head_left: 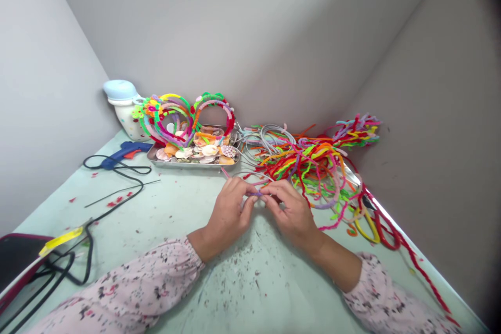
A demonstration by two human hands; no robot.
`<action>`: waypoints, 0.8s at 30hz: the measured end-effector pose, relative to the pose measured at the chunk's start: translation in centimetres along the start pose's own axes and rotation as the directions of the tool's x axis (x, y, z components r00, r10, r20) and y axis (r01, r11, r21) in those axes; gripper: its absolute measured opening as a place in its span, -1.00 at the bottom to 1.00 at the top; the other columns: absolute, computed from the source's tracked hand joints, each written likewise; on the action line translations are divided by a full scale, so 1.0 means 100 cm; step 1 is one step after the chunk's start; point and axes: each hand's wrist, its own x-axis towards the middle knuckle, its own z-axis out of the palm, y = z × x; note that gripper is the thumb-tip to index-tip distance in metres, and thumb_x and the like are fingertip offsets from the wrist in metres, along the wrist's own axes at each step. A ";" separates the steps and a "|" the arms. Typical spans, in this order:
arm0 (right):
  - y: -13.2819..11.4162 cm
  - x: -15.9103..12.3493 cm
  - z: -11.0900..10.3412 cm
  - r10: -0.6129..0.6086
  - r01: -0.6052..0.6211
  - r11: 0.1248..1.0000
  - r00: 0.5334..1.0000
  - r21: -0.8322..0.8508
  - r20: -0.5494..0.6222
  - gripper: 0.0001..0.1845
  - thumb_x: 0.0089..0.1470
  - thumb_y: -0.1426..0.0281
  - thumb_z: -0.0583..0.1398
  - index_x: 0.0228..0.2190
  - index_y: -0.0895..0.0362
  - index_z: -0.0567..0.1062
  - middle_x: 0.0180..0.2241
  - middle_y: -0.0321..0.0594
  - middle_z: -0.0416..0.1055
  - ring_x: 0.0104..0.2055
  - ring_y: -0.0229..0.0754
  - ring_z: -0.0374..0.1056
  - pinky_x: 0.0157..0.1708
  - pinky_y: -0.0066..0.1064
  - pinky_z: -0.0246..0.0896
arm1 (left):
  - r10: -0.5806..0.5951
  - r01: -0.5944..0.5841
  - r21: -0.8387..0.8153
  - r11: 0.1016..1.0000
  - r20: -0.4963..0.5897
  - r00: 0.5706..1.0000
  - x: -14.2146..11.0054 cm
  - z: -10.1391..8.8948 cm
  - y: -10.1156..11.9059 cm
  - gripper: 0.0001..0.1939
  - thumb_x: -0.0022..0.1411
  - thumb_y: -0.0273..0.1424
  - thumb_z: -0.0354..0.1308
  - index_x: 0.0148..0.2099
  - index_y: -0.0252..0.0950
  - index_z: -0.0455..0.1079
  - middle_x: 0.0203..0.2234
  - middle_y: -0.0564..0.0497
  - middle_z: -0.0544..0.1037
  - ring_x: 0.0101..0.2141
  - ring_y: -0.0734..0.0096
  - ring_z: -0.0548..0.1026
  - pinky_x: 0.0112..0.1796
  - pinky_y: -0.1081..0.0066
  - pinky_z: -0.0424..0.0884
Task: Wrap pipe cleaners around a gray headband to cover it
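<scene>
Over the pale green table [164, 209], the left hand [229, 214] and right hand [291, 211] meet, fingertips of both pinched narrow on 1 short fuzzy purple pipe cleaner [255, 194], just before the tangled multicoloured pipe cleaner pile [313, 162].

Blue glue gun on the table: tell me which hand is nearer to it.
Left. The left hand is at mid-table, to the right of the glue gun and nearer the camera. The right hand sits beyond it, farther right, beside the pipe cleaner pile.
</scene>
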 end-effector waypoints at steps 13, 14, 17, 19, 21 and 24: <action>-0.003 0.000 -0.001 0.045 -0.046 0.999 0.998 0.021 0.053 -0.87 0.20 0.42 0.08 -0.29 0.07 0.44 -0.26 -0.20 0.39 -0.20 -0.17 0.36 -0.17 -0.33 0.29 | 0.022 -0.022 0.012 1.000 0.024 0.999 -0.001 0.000 -0.001 -0.92 0.27 -0.48 0.01 -0.21 -0.26 0.30 -0.33 -0.05 0.43 -0.25 0.26 0.36 -0.21 0.27 0.29; -0.003 0.000 -0.001 0.047 -0.048 0.999 0.997 0.019 0.056 -0.87 0.20 0.42 0.08 -0.30 0.08 0.44 -0.27 -0.20 0.39 -0.21 -0.17 0.36 -0.17 -0.33 0.29 | 0.024 -0.025 0.013 1.000 0.025 0.999 -0.001 0.000 -0.001 -0.92 0.27 -0.49 0.01 -0.21 -0.26 0.30 -0.33 -0.05 0.43 -0.25 0.27 0.35 -0.20 0.27 0.29; -0.005 0.001 -0.002 0.057 -0.058 0.998 0.996 0.015 0.071 -0.88 0.20 0.41 0.08 -0.33 0.08 0.43 -0.30 -0.22 0.39 -0.23 -0.18 0.34 -0.20 -0.35 0.26 | 0.032 -0.033 0.016 0.999 0.027 0.999 -0.001 0.000 -0.001 -0.92 0.26 -0.51 0.02 -0.21 -0.26 0.30 -0.33 -0.04 0.43 -0.25 0.28 0.34 -0.20 0.28 0.29; -0.005 0.001 -0.002 0.073 -0.074 0.997 0.994 0.017 0.085 -0.87 0.20 0.41 0.08 -0.33 0.09 0.43 -0.31 -0.22 0.39 -0.23 -0.18 0.33 -0.21 -0.36 0.24 | 0.033 -0.034 0.020 0.999 0.034 0.999 -0.001 0.000 -0.001 -0.93 0.26 -0.51 0.02 -0.22 -0.27 0.30 -0.34 -0.04 0.43 -0.25 0.29 0.34 -0.20 0.28 0.28; -0.005 0.000 -0.002 0.091 -0.094 0.995 0.991 0.028 0.098 -0.86 0.21 0.40 0.08 -0.34 0.09 0.43 -0.33 -0.23 0.39 -0.24 -0.19 0.33 -0.22 -0.36 0.23 | 0.033 -0.034 0.024 0.999 0.041 0.999 -0.001 0.000 -0.001 -0.93 0.26 -0.51 0.02 -0.23 -0.27 0.30 -0.33 -0.04 0.43 -0.25 0.29 0.34 -0.20 0.28 0.28; -0.004 -0.001 -0.002 0.124 -0.132 0.989 0.987 0.073 0.106 -0.87 0.20 0.38 0.09 -0.35 0.09 0.43 -0.33 -0.24 0.38 -0.29 -0.21 0.32 -0.28 -0.38 0.23 | 0.036 -0.038 0.026 0.999 0.040 0.999 -0.001 0.000 -0.001 -0.92 0.25 -0.52 0.02 -0.22 -0.27 0.30 -0.33 -0.04 0.43 -0.25 0.28 0.34 -0.20 0.28 0.28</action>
